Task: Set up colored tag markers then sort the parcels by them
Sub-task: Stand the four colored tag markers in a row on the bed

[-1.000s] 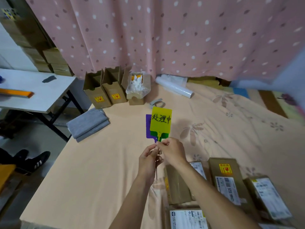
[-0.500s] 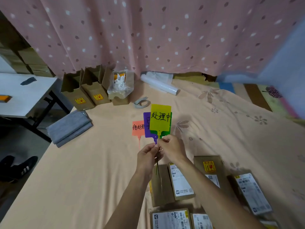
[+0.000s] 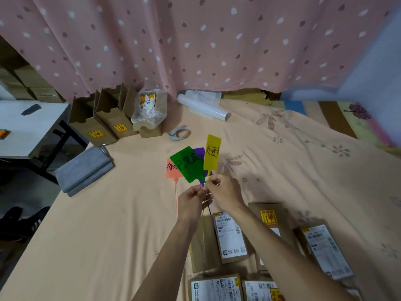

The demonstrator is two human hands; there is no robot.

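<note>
My right hand (image 3: 225, 193) pinches the stem of a yellow tag (image 3: 212, 153) with black writing, held upright. My left hand (image 3: 191, 202) grips the stems of a green tag (image 3: 187, 164), tilted to the left, and a purple tag (image 3: 199, 153) mostly hidden behind it. An orange tag (image 3: 171, 170) with a long thin tail lies flat on the peach sheet (image 3: 108, 224) just left of my hands. Several brown parcels with white labels (image 3: 230, 235) lie on the sheet under and to the right of my forearms.
Open cardboard boxes (image 3: 104, 122) and a plastic bag of white items (image 3: 149, 109) stand at the back left by the pink curtain. A white roll (image 3: 202, 107), a tape ring (image 3: 179, 133), folded grey cloth (image 3: 84, 170) and a white side table (image 3: 28, 124) are around.
The stacked tags have fanned apart: the yellow one is now separate in my right hand, the green one has swung left in my left hand. The orange tag came into view on the sheet.
</note>
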